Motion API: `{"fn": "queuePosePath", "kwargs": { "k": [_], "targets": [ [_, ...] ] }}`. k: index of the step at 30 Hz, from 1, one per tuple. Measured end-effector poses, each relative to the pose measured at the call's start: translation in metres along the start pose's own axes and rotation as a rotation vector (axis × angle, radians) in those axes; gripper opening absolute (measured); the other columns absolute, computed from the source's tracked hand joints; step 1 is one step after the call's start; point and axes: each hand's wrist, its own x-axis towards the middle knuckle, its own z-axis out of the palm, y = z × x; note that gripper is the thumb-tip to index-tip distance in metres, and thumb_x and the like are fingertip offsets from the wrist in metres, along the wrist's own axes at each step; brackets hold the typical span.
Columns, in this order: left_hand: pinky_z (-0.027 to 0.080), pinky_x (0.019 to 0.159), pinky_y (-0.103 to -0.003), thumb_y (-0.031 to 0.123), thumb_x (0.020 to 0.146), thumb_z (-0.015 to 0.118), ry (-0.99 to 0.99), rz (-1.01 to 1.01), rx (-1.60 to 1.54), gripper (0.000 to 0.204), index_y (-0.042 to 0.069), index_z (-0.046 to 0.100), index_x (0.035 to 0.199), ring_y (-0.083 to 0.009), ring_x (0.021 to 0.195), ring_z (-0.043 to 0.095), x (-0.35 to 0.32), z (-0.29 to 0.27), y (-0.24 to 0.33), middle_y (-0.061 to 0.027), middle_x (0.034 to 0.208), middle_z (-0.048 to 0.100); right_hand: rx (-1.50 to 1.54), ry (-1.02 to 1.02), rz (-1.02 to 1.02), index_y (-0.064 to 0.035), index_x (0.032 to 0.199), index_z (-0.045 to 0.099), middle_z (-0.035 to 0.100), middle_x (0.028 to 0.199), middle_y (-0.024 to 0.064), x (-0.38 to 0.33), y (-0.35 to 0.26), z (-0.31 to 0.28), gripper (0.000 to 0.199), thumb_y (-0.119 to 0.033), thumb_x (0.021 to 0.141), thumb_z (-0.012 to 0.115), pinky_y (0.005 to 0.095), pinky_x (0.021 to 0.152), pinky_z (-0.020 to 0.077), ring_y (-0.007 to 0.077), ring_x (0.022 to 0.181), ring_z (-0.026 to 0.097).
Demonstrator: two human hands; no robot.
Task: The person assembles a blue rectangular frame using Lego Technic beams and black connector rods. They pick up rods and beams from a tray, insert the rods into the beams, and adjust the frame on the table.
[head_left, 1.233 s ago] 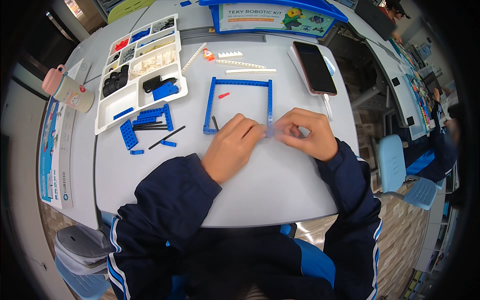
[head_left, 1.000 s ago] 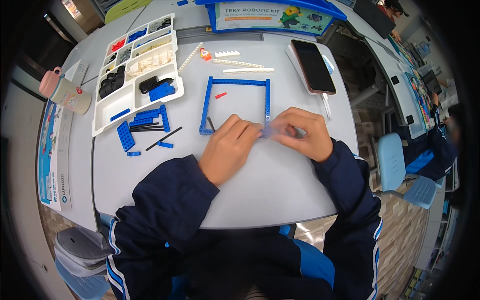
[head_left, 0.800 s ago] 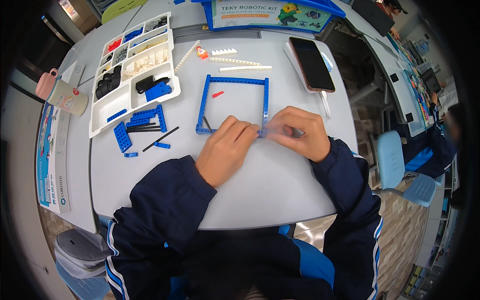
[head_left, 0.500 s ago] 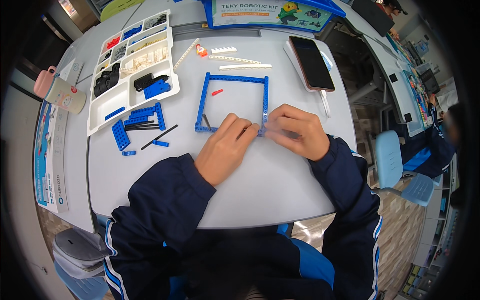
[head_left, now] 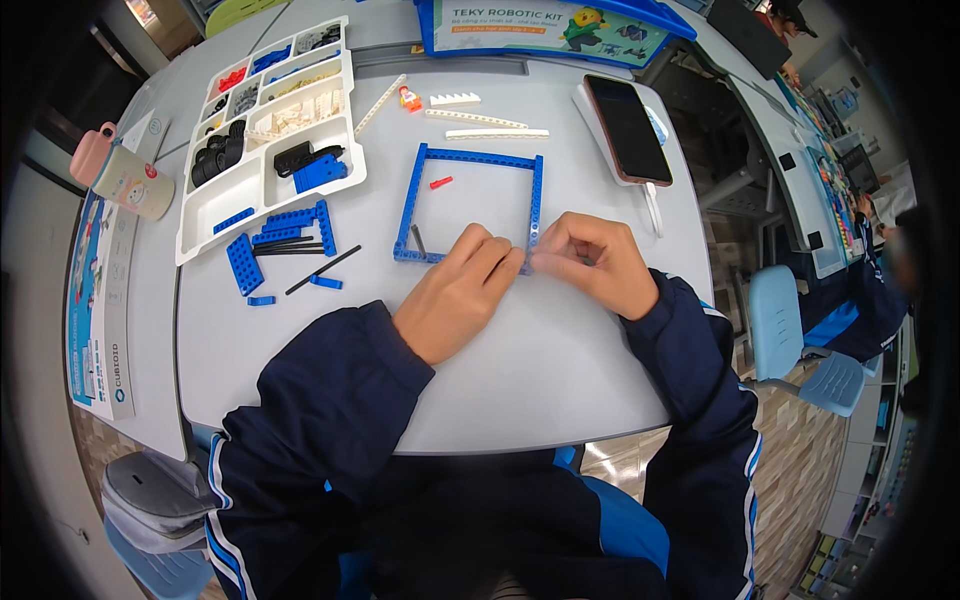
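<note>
A square frame of blue building beams [head_left: 480, 159] lies on the table in front of me. My left hand [head_left: 462, 290] is closed on its near side, close to the near right corner. At that same corner my right hand [head_left: 597, 262] pinches with thumb and forefinger; whatever small piece lies between those fingertips is hidden. A short dark axle [head_left: 417, 240] stands at the near left corner of the frame. Inside the frame lies a small red peg [head_left: 441, 182].
A white sorting tray [head_left: 216, 206] of parts stands at the left, with loose blue pieces [head_left: 243, 264] and black axles [head_left: 323, 270] before it. White beams [head_left: 497, 133] and a minifigure [head_left: 410, 99] lie beyond the frame. A phone [head_left: 627, 130] rests at right.
Both hands stay at the near right corner of the frame, and the right fingers have shifted slightly. The whole view has moved a little.
</note>
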Motion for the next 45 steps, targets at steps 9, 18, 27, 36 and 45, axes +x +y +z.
{"fn": "queuePosePath", "kwargs": {
  "k": [9, 18, 27, 36, 45],
  "targets": [
    [0.053, 0.083, -0.036, -0.010, 0.071, 0.067, -0.017, 0.059, 0.053, 0.041, -0.008, 0.065, 0.111, -0.0306, 0.094, 0.058, 0.002, 0.000, -0.001, -0.0152, 0.108, 0.062, 0.326, -0.039, 0.226, -0.0015, 0.079, 0.060, 0.063, 0.075, 0.0031, 0.007, -0.009, 0.000, 0.020, -0.004, 0.093, 0.074, 0.0225, 0.053, 0.0420, 0.0063, 0.059, 0.056],
    [0.054, 0.081, -0.036, -0.009, 0.071, 0.066, -0.060, 0.135, 0.098, 0.041, -0.008, 0.064, 0.112, -0.0296, 0.095, 0.058, -0.001, 0.003, -0.010, -0.0134, 0.108, 0.060, 0.204, -0.059, 0.210, -0.0024, 0.074, 0.055, 0.061, 0.074, 0.0040, 0.008, -0.015, 0.001, 0.024, -0.003, 0.093, 0.070, 0.0235, 0.051, 0.0412, 0.0071, 0.054, 0.054],
    [0.053, 0.080, -0.036, -0.009, 0.077, 0.070, -0.002, 0.058, -0.073, 0.035, -0.004, 0.066, 0.111, -0.0288, 0.094, 0.059, 0.001, 0.001, -0.012, -0.0113, 0.102, 0.062, 0.322, -0.084, 0.156, -0.0038, 0.084, 0.061, 0.064, 0.069, 0.0052, 0.004, -0.010, 0.000, 0.013, -0.005, 0.094, 0.070, 0.0238, 0.048, 0.0359, 0.0073, 0.054, 0.053],
    [0.052, 0.077, -0.035, 0.003, 0.084, 0.077, 0.032, -0.060, -0.172, 0.027, 0.001, 0.069, 0.109, -0.0266, 0.091, 0.058, 0.000, 0.001, -0.013, -0.0088, 0.097, 0.061, 0.390, -0.095, 0.194, -0.0040, 0.087, 0.062, 0.064, 0.069, 0.0036, 0.003, -0.002, -0.001, 0.014, -0.008, 0.097, 0.071, 0.0220, 0.049, 0.0358, 0.0060, 0.057, 0.055],
    [0.052, 0.075, -0.035, -0.001, 0.080, 0.077, 0.028, -0.048, -0.179, 0.024, 0.001, 0.070, 0.103, -0.0250, 0.088, 0.058, -0.002, 0.003, -0.019, -0.0077, 0.093, 0.060, 0.125, 0.012, 0.088, -0.0031, 0.095, 0.069, 0.067, 0.084, 0.0051, 0.001, -0.007, 0.000, 0.006, -0.009, 0.094, 0.072, 0.0224, 0.056, 0.0409, 0.0069, 0.067, 0.056]
  ]
}}
